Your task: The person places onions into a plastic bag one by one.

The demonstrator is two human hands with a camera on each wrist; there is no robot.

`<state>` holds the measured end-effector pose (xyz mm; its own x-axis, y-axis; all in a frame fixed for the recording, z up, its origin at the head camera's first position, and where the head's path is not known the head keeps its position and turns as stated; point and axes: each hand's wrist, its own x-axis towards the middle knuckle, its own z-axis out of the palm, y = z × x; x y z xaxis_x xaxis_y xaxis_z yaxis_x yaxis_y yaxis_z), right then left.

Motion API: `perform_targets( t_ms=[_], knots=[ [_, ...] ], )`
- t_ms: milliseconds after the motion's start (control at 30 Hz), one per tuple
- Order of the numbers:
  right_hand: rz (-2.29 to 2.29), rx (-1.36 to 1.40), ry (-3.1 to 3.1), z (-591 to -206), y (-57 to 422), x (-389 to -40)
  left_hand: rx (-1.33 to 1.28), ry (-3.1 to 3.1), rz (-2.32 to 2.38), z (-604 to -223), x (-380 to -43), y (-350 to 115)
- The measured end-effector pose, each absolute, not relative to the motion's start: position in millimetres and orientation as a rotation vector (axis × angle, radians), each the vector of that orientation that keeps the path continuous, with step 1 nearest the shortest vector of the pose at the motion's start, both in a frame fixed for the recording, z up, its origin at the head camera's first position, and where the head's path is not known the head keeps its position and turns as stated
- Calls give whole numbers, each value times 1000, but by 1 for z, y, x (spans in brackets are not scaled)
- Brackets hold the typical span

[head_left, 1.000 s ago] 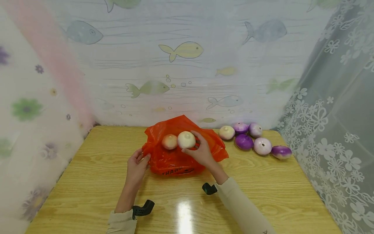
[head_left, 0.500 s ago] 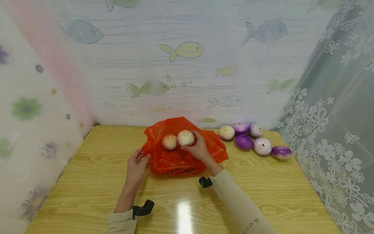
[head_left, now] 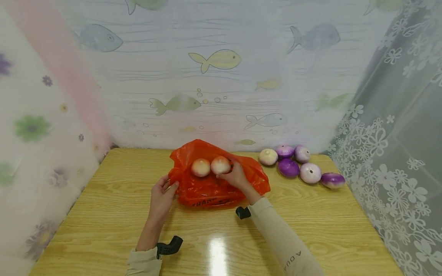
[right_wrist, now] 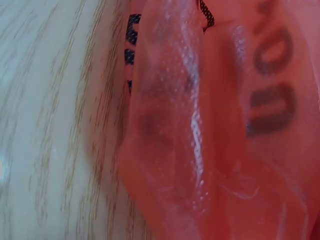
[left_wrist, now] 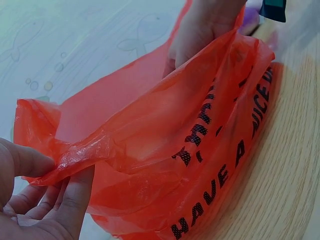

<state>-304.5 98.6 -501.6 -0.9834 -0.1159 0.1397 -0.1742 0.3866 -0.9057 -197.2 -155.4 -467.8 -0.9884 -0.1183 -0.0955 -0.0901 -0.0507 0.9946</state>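
Observation:
A red plastic bag (head_left: 203, 191) with black printed lettering lies open-mouthed on the wooden table. My left hand (head_left: 163, 195) pinches its left edge between thumb and fingers, as the left wrist view shows up close at the bag's rim (left_wrist: 75, 155). Inside the mouth, my right hand (head_left: 238, 176) grips a pale onion (head_left: 220, 165) from its right side. Just left of that one sits another pale onion (head_left: 200, 168) in the bag. In the right wrist view, red plastic (right_wrist: 215, 165) covers the hand and the onions.
Several white and purple onions, among them a pale onion (head_left: 268, 157), a deep purple onion (head_left: 288, 168) and a purple-and-white onion (head_left: 332, 179), lie at the table's back right. A curtain printed with fish (head_left: 221, 59) hangs behind the table (head_left: 114, 214).
The onion in my right hand has come down slightly beside the other onion. The bag's raised back edge has sunk and its peak has shifted left. My left hand keeps its place.

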Motion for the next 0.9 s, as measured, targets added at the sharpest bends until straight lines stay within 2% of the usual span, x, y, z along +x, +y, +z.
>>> perform_targets(
  t_ms=[567,900],
  knots=[
    [1732,271,-2572,-498,104,-300,250,-2162,-2256,-467,-197,-152],
    [1714,305,-2550,-487,107,-285,243,-2173,-2243,-467,-197,-151]
  ],
)
